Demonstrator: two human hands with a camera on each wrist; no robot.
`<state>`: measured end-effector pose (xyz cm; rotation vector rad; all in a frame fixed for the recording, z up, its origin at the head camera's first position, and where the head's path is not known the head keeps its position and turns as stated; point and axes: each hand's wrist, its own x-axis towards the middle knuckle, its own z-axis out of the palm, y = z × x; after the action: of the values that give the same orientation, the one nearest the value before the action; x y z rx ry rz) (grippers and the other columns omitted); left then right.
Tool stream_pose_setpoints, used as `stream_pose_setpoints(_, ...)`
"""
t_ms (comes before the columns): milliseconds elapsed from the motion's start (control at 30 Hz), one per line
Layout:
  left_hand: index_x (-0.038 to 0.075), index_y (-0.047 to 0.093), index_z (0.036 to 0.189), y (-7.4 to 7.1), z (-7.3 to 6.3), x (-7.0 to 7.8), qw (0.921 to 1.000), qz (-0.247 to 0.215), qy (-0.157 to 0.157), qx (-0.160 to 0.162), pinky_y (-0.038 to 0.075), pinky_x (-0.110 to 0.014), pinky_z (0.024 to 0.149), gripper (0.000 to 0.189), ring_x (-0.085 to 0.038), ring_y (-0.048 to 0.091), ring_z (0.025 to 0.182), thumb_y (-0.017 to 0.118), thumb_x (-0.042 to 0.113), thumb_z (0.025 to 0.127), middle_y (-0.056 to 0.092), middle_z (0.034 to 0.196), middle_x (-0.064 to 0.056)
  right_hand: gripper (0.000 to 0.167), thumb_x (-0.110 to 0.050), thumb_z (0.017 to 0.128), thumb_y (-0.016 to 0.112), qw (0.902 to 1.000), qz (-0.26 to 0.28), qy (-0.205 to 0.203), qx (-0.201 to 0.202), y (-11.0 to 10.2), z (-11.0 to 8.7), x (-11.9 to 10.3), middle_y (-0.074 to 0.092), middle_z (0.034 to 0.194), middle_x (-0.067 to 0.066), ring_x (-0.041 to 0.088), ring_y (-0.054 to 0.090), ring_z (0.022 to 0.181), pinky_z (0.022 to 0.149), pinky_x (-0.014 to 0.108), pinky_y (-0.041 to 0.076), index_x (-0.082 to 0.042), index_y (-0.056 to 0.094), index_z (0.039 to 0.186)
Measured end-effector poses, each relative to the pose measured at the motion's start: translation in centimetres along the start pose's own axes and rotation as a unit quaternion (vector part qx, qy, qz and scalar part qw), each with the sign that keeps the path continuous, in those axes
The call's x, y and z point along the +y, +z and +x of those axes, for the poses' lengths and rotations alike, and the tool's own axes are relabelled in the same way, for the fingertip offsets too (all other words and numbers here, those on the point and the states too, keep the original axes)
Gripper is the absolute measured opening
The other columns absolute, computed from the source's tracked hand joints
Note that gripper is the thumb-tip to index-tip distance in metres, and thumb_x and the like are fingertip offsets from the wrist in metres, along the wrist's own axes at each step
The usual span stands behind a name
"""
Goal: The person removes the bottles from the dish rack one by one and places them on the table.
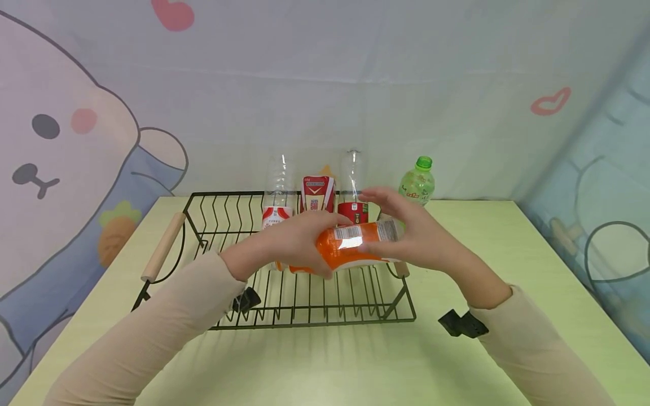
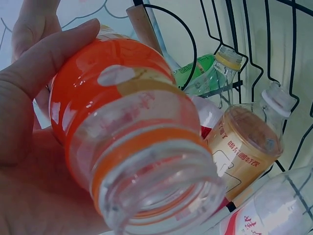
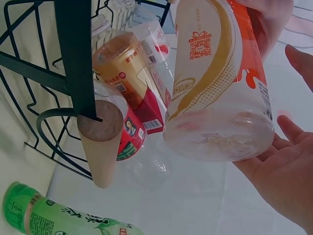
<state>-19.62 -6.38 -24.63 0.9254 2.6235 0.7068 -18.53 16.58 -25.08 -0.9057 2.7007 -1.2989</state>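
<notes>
My left hand (image 1: 302,237) grips an orange-and-white labelled plastic bottle (image 1: 342,245), tilted on its side above a black wire rack (image 1: 325,324). No cap covers the bottle's clear mouth (image 2: 161,196) in the left wrist view. Around the base end, my right hand (image 1: 413,234) spreads its thumb and fingers; whether they touch the bottle I cannot tell. Standing in the rack are a clear bottle with a white-and-red label (image 1: 276,216), a container with a red-and-gold label (image 1: 318,193) and a clear bottle with a red label (image 1: 354,211).
Wooden handles flank the rack, the left handle (image 1: 163,248) in fuller view. A green bottle (image 1: 418,183) stands outside the rack at its back right. Behind the pale green table (image 1: 304,366) hangs a printed cloth (image 1: 406,84).
</notes>
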Motion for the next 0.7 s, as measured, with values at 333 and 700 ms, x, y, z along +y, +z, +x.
stream_pose_setpoints(333, 0.018, 0.049, 0.138, 0.3, 0.0, 0.5, 0.9997, 0.025, -0.001, -0.002, 0.052, -0.033, 0.081, 0.079, -0.021, 0.047, 0.112, 0.086, 0.018, 0.069, 0.055, 0.126, 0.000, 0.075, -0.024, 0.080, 0.079, 0.9994, -0.015, 0.018, -0.024, 0.4, 0.0, -0.1, 0.045, 0.146, 0.002, 0.036, 0.041, 0.134, 0.098, 0.054, 0.045, -0.015, 0.040, 0.143)
stream_pose_setpoints(700, 0.016, 0.051, 0.136, 0.4, 0.0, 0.5, 0.9997, 0.025, 0.004, 0.006, 0.053, -0.030, 0.079, 0.074, -0.021, 0.045, 0.114, 0.085, 0.019, 0.070, 0.055, 0.126, -0.001, 0.075, -0.021, 0.078, 0.081, 0.9985, -0.001, 0.015, -0.052, 1.1, 0.2, 0.6, 0.052, 0.138, 0.006, 0.026, 0.053, 0.122, 0.092, 0.042, 0.052, -0.014, 0.041, 0.141)
